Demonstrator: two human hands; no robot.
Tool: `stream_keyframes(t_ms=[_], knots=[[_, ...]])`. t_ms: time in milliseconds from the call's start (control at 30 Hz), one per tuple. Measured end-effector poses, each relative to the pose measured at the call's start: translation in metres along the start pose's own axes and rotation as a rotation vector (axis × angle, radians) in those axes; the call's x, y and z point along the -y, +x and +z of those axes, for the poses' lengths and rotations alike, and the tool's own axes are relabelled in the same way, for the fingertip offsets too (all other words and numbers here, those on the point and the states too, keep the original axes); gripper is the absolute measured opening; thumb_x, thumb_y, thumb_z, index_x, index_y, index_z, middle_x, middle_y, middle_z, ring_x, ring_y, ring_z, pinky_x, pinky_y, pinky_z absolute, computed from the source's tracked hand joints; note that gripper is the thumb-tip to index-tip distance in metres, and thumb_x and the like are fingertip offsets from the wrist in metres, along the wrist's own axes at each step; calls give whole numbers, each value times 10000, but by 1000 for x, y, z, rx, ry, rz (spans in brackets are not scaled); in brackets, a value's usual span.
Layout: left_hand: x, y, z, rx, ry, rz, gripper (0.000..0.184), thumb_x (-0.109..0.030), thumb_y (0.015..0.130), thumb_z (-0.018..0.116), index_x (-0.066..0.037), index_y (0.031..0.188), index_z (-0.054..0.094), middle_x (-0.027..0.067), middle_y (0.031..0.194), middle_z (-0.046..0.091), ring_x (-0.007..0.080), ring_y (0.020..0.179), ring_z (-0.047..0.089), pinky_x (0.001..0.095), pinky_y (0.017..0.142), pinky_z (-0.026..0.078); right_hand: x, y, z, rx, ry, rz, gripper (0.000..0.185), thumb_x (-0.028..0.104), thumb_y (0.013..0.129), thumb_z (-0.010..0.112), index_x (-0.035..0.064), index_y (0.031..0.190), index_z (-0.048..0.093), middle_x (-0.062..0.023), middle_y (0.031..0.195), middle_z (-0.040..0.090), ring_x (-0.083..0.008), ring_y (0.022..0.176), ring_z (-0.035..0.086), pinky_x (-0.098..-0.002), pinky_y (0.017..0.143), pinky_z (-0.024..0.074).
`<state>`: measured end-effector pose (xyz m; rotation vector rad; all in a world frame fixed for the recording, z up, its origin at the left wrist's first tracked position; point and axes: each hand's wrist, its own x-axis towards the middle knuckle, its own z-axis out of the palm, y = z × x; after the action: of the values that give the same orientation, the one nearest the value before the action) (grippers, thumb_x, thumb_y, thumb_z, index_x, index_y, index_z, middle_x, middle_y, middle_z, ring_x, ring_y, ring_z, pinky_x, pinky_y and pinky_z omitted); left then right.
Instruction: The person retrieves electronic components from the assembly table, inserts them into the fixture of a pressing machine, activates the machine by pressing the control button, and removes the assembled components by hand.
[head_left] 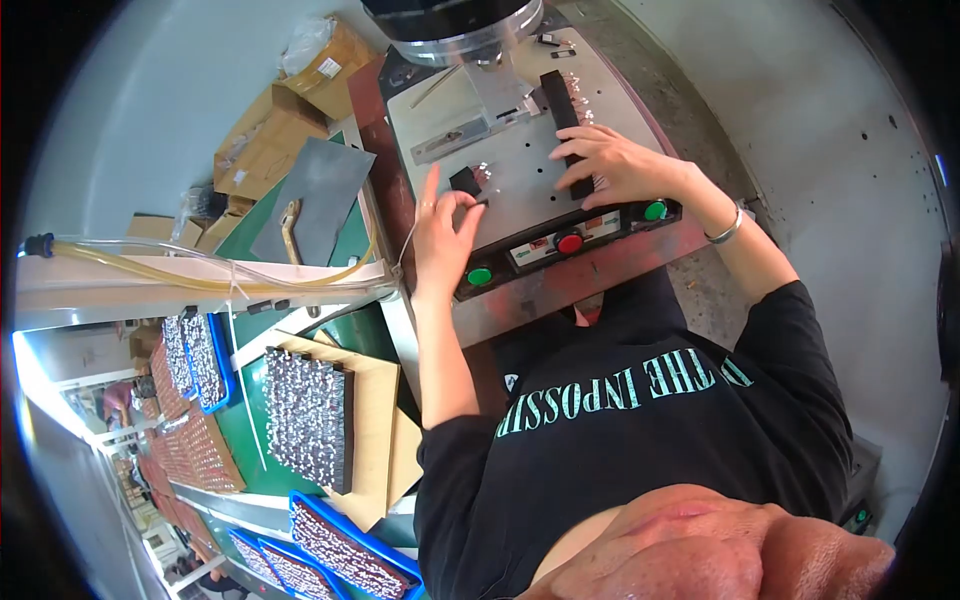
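Landmark: the red button (pixel 569 243), on the near edge of the machine's pale table (pixel 520 215).
Right hand: beyond the red button and a little to its right; the right hand (pixel 622 168) is partly open, palm down, fingers spread and bent across the black bar (pixel 560 98), thumb low by the bar's near end.
Left hand: left of the red button and slightly beyond it; the left hand (pixel 445 232) has one finger stretched straight out, while the thumb and another bent finger come close together beside the small black block (pixel 463 181). Whether they pinch anything cannot be told.
Black bar: straight beyond the red button, pointing away from it, with thin wires (pixel 580 98) along its right side.
Small black block: beyond the red button and to its left, well apart from the bar, wires sticking out on its right.
Green buttons: one green button (pixel 480 276) left of the red button, a second green button (pixel 655 210) right of it.
Machine head: far beyond the red button, the machine head (pixel 455 35) hangs over the table.
Green table: well left of the red button, the green table (pixel 243 420) carries a block of packed parts (pixel 305 415) and blue trays (pixel 408 562).
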<state>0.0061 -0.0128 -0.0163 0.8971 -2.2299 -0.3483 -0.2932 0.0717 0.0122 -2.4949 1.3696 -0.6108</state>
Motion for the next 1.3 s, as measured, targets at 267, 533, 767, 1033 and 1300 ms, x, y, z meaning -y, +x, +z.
stream_keyframes(t_ms=[267,533,767,1033,1300], knots=[[9,30,-8,142,-69,-35,402,-177,833,753,-67,1187,596,105,1234,634,339,1117,612,421,933,492,3,-2,12,-54,-53,16,240,207,811,749,130,1037,728,-69,1224,589,-302,1357,412,-449,1130,321],[34,100,32,168,-7,41,347,-257,850,732,-59,1130,680,113,1252,633,306,1189,575,390,998,455,10,12,13,-225,117,119,210,225,848,716,81,1000,718,-73,942,655,-266,1038,583,-452,1067,362],[70,140,78,374,43,90,530,-494,800,749,-85,1134,713,116,1233,669,318,1306,506,411,1075,383,13,32,42,-253,-37,46,142,229,829,742,101,887,721,-28,867,655,-221,938,615,-445,1088,345],[70,127,69,174,-297,-87,389,-381,827,767,-48,1027,748,169,1050,724,327,1174,615,404,952,487,-9,47,17,-321,360,295,259,274,854,738,61,1001,744,-98,958,734,-273,878,682,-375,826,524],[-37,-14,-29,28,-540,-335,190,-58,862,712,-20,1048,724,103,1068,725,233,1158,621,359,1006,450,-80,118,45,-420,-93,581,289,400,857,686,147,974,765,-82,988,705,-305,1090,585,-459,965,400]])
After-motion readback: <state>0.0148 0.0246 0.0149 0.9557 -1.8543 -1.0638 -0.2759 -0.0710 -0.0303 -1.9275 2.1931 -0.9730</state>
